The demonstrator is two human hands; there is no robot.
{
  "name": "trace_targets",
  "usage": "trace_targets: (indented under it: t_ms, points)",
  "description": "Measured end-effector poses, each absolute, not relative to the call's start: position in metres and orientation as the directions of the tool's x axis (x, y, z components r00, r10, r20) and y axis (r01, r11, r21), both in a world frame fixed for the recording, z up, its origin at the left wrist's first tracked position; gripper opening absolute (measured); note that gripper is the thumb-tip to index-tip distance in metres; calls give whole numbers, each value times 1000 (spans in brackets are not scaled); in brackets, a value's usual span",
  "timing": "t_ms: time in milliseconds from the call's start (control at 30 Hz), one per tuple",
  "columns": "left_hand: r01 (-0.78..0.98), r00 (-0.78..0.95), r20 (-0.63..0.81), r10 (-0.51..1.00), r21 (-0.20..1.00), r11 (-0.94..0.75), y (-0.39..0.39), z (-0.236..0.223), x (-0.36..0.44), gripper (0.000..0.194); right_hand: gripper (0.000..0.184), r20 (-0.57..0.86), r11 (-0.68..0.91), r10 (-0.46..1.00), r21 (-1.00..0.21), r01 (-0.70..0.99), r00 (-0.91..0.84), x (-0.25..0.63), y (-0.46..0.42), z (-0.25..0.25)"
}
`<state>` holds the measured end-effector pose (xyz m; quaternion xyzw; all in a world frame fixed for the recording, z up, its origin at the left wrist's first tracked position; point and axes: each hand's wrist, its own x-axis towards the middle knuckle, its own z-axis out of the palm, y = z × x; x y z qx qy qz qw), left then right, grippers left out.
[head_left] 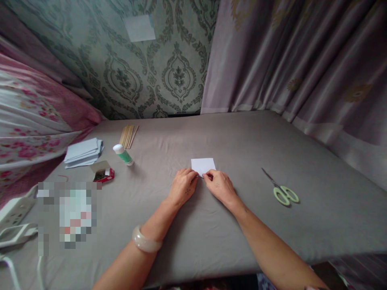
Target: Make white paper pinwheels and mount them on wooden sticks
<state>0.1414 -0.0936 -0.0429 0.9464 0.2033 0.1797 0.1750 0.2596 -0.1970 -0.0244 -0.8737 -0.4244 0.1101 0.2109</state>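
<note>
A small white sheet of paper point(203, 165) lies on the cloth-covered table in front of me. My left hand point(184, 186) pinches its near edge at the left corner, fingers curled. Close beside it, my right hand point(220, 184) pinches the same near edge, its thumb and fingertips pressed together. A thin dark line shows along the edge between the fingertips; whether it is a fold or a separate thing I cannot tell. Green-handled scissors point(281, 190) lie to the right of my right hand, blades pointing away. A glue stick point(123, 155) stands to the left, beyond my left hand.
At the left are a stack of paper pieces point(83, 153), several thin wooden sticks point(128, 136) and a small red box point(104, 174) with dark bits inside. A power strip point(18, 207) with white cables lies at the left edge. Curtains point(290, 52) hang at the right.
</note>
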Motion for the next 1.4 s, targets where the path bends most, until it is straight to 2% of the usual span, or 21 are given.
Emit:
trace_targets:
  t_ms: [567, 1100, 1400]
  points:
    - [300, 886, 255, 386, 317, -900, -100, -37, 140, 35, 23, -29, -625, 733, -423, 656, 679, 258, -192, -27]
    - [333, 903, 202, 378, 224, -916, -101, -41, 143, 41, 24, -62, -643, 725, -417, 642, 686, 258, -191, -26]
    - [333, 910, 194, 367, 184, -925, -101, -41, 143, 41, 25, -20, -626, 731, -421, 657, 683, 258, -191, -29]
